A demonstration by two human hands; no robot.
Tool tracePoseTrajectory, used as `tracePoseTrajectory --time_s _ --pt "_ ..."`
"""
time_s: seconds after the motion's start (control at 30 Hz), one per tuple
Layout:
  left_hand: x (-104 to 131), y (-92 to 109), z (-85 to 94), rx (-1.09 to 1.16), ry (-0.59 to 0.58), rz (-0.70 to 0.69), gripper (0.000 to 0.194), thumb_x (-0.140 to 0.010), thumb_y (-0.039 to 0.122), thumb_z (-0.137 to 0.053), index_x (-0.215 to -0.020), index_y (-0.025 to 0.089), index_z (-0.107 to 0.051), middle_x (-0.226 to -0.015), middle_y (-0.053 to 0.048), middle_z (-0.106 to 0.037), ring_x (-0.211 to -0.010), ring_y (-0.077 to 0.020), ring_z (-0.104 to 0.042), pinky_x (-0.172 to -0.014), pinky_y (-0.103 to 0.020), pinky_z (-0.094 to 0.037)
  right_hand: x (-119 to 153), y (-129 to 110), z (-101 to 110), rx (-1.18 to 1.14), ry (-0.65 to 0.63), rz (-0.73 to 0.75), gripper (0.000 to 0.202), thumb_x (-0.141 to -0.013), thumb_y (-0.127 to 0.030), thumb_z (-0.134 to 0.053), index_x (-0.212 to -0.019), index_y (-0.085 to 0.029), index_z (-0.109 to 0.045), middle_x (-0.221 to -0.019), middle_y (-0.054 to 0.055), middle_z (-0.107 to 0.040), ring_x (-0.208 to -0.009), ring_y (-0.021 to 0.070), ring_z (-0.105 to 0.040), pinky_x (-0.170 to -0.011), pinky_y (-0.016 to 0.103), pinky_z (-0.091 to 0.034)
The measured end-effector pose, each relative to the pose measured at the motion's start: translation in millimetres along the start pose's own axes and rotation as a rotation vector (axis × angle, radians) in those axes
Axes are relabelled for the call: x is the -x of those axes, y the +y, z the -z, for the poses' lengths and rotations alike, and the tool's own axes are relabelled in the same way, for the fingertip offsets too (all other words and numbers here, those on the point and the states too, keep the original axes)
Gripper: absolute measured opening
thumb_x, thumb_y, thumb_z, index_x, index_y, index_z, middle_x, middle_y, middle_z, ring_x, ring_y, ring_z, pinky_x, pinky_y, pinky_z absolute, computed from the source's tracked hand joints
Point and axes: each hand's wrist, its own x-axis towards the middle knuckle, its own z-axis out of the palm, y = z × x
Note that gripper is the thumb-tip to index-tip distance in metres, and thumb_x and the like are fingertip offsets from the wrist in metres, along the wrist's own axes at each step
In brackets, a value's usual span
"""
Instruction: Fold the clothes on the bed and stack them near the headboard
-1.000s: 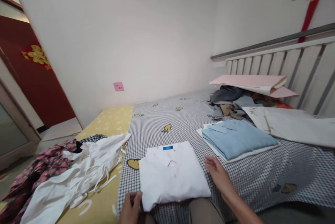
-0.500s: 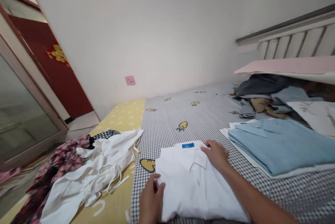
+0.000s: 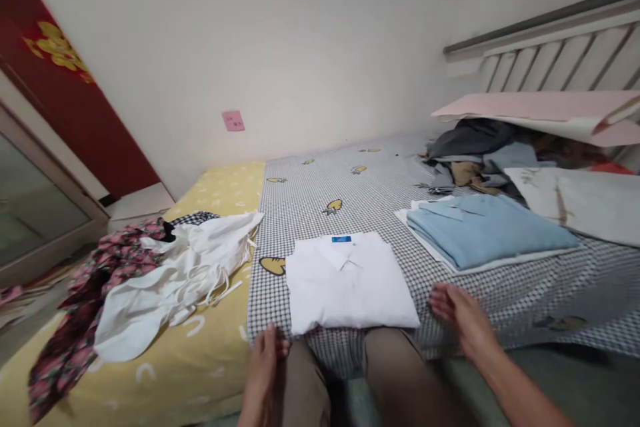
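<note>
A white collared shirt [image 3: 353,290] lies folded into a rectangle at the bed's front edge, its collar at the far end and a blue label [image 3: 341,238] inside it. My left hand [image 3: 265,357] is just left of the shirt's near corner, apart from it, fingers partly stretched with nothing in them. Off the shirt's right side hovers my right hand [image 3: 460,317], open and empty, its fingers loosely bent. To the right, a folded light blue shirt [image 3: 485,230] rests on top of folded white cloth [image 3: 453,267].
At the left, a crumpled white garment with strings [image 3: 175,274] lies by a pink-and-black floral garment [image 3: 65,340] on the yellow sheet [image 3: 230,184]. Dark clothes [image 3: 473,140] are heaped beneath a pink board [image 3: 530,110] at the back right. My knees touch the bed's front.
Both hands have let go of the white shirt and drawn apart, left hand to the left and right hand to the right. The view has tipped down, showing my legs and the bed edge.
</note>
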Motion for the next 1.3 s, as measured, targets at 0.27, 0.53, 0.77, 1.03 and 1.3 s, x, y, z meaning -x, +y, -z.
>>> tracePoseTrajectory --time_s 0.27,0.53,0.77,1.03,1.3 --pt "-8 31 -24.9 -0.005 -0.223 -0.009 0.054 -0.076 0.073 -0.061 -0.066 0.021 -0.06 -0.053 -0.002 -0.06 -0.05 -0.0174 -0.053 -0.054 -0.03 -0.04 69 50 -20 -0.105 -0.262 -0.431 0.059 -0.065 -0.071 -0.074 -0.097 -0.022 -0.069 -0.099 0.009 -0.077 -0.087 0.0235 -0.069 -0.071 0.033 -0.051" --pt "25 31 -58.4 0.216 -0.254 0.102 0.042 -0.077 0.057 -0.071 -0.064 0.025 -0.048 -0.043 0.012 -0.025 -0.039 -0.0085 -0.025 -0.045 -0.024 -0.029 42 -2 -41 -0.328 -0.165 -0.183 0.051 -0.047 -0.033 -0.09 -0.092 -0.022 -0.069 -0.081 -0.001 -0.076 -0.065 0.0143 -0.064 -0.051 0.022 -0.044" --pt "72 -14 -83.9 0.545 -0.334 0.535 0.049 -0.068 0.051 -0.084 -0.06 0.023 -0.045 -0.041 0.014 -0.024 -0.036 -0.0039 -0.021 -0.041 -0.018 -0.032 43 33 -15 -0.421 0.019 -0.31 0.051 -0.04 -0.03 -0.09 -0.085 -0.025 -0.064 -0.07 -0.003 -0.074 -0.062 0.0185 -0.068 -0.054 0.027 -0.053" --pt "21 -53 -58.4 0.453 -0.487 0.467 0.06 -0.066 0.071 -0.077 -0.105 0.027 -0.067 -0.095 -0.005 -0.075 -0.085 -0.0239 -0.07 -0.063 -0.031 -0.052 57 94 -10 -0.476 -0.193 -0.342 0.073 -0.048 -0.064 -0.088 -0.106 -0.026 -0.068 -0.119 0.006 -0.075 -0.123 0.03 -0.063 -0.111 0.047 -0.045" --pt "38 3 -65.9 0.812 -0.792 0.598 0.084 -0.072 0.042 -0.083 -0.143 0.012 -0.051 -0.127 -0.019 -0.07 -0.125 -0.0368 -0.062 -0.102 -0.045 -0.054 65 46 -53 -0.544 -0.089 -0.179 0.079 -0.053 -0.048 -0.091 -0.124 -0.024 -0.064 -0.125 0.005 -0.073 -0.135 0.0278 -0.054 -0.114 0.041 -0.045"
